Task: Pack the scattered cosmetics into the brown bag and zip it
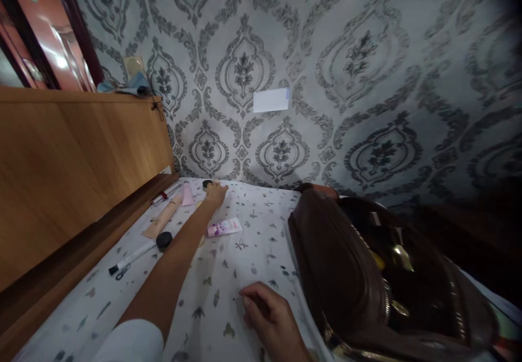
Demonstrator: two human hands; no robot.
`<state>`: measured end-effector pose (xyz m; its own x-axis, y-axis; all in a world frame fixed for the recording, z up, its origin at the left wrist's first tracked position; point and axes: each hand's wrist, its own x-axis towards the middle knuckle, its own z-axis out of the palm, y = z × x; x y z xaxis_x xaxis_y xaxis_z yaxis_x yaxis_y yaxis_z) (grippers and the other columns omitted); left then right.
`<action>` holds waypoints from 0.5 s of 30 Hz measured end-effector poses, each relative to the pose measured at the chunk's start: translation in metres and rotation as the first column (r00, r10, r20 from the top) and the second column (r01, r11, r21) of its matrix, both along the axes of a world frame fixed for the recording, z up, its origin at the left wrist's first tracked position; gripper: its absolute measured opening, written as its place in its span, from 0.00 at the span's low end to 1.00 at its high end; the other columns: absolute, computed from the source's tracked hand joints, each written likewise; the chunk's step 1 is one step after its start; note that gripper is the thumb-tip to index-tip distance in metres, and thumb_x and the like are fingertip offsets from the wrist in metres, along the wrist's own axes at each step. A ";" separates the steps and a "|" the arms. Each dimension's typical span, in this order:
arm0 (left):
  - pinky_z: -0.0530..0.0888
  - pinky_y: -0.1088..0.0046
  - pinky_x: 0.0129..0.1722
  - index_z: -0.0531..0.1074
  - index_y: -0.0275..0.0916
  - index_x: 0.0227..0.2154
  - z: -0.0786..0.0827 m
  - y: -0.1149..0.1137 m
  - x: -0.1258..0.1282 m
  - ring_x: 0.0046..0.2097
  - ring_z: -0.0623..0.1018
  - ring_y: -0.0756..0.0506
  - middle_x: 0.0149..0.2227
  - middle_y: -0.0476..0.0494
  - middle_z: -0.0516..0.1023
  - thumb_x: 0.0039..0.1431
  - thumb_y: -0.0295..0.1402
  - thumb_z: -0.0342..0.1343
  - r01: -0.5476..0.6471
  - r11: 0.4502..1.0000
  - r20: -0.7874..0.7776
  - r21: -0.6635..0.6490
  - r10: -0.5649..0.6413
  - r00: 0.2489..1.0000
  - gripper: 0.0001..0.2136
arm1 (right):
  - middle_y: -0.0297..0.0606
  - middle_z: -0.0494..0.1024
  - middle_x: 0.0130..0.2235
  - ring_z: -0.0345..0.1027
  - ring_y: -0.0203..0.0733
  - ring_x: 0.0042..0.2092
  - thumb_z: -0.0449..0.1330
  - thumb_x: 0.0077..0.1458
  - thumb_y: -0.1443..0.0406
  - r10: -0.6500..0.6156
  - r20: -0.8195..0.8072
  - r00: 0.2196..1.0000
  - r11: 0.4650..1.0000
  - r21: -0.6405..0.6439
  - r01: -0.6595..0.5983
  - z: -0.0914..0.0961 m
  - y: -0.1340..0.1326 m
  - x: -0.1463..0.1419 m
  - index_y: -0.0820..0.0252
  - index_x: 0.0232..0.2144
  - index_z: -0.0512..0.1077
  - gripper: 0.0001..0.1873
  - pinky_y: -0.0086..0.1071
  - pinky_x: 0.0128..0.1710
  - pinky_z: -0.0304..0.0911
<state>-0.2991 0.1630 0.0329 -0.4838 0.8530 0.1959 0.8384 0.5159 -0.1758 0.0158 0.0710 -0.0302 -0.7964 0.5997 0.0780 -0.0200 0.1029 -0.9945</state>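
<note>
At the far end of the patterned white cloth, my left hand reaches out, thumb spread from the fingers. Its fingers are beside a small round dark-lidded jar; whether they touch it is hard to see. Near me, my right hand hovers over the cloth with fingers loosely curled and nothing visible in them. Under my left forearm's right side lies a white and purple tube. Left of the forearm are a pink tube, a flat beige packet, a round black item and a white stick with a black tip.
An open dark brown zipped bag stands on the right, with several items inside. A wooden panel borders the cloth on the left. Behind is a patterned wall. A clear, red-banded item lies beside the panel.
</note>
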 end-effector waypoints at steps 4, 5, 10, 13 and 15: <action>0.75 0.55 0.48 0.69 0.37 0.53 -0.006 0.006 -0.002 0.50 0.76 0.41 0.53 0.39 0.73 0.64 0.37 0.56 -0.017 1.000 0.009 -0.001 0.017 1.000 0.17 | 0.34 0.70 0.25 0.64 0.37 0.26 0.59 0.54 0.49 -0.005 -0.004 1.000 0.999 0.034 0.005 -0.005 0.001 0.001 0.60 0.30 0.74 0.19 0.29 0.26 0.61; 0.76 0.55 0.48 0.69 0.37 0.53 -0.007 0.006 -0.002 0.50 0.76 0.41 0.53 0.39 0.73 0.64 0.37 0.56 -0.013 1.000 0.013 0.004 0.013 1.000 0.17 | 0.34 0.70 0.25 0.64 0.37 0.25 0.59 0.55 0.48 -0.003 0.001 1.000 0.999 0.041 0.002 -0.006 0.001 0.002 0.59 0.30 0.74 0.20 0.29 0.26 0.61; 0.76 0.56 0.48 0.69 0.37 0.53 -0.011 -0.002 -0.001 0.49 0.76 0.41 0.53 0.39 0.73 0.64 0.37 0.56 0.006 0.999 0.046 0.048 -0.008 0.999 0.17 | 0.34 0.70 0.26 0.65 0.39 0.28 0.58 0.57 0.48 0.060 0.065 0.996 0.997 0.037 -0.063 -0.004 0.005 0.003 0.58 0.31 0.74 0.20 0.29 0.28 0.63; 0.76 0.56 0.47 0.69 0.37 0.54 -0.009 -0.008 -0.004 0.49 0.76 0.42 0.53 0.39 0.73 0.64 0.38 0.56 0.000 0.996 0.072 0.089 -0.006 0.997 0.17 | 0.34 0.71 0.26 0.66 0.39 0.28 0.58 0.57 0.49 0.057 0.060 0.997 0.997 0.053 -0.060 -0.002 0.006 0.003 0.58 0.31 0.74 0.18 0.29 0.28 0.63; 0.74 0.53 0.50 0.67 0.38 0.56 -0.005 -0.012 -0.009 0.52 0.75 0.40 0.55 0.38 0.72 0.64 0.37 0.56 -0.021 0.991 0.073 0.135 0.012 0.997 0.19 | 0.35 0.71 0.27 0.66 0.39 0.29 0.58 0.57 0.50 0.053 0.055 0.997 0.996 0.074 -0.057 -0.002 0.006 0.004 0.58 0.31 0.75 0.18 0.29 0.29 0.63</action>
<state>-0.3082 0.1513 0.0275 -0.5146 0.8128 0.2731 0.8375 0.5447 -0.0431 0.0196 0.0772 -0.0321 -0.8325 0.5484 0.0781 0.0250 0.1781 -0.9837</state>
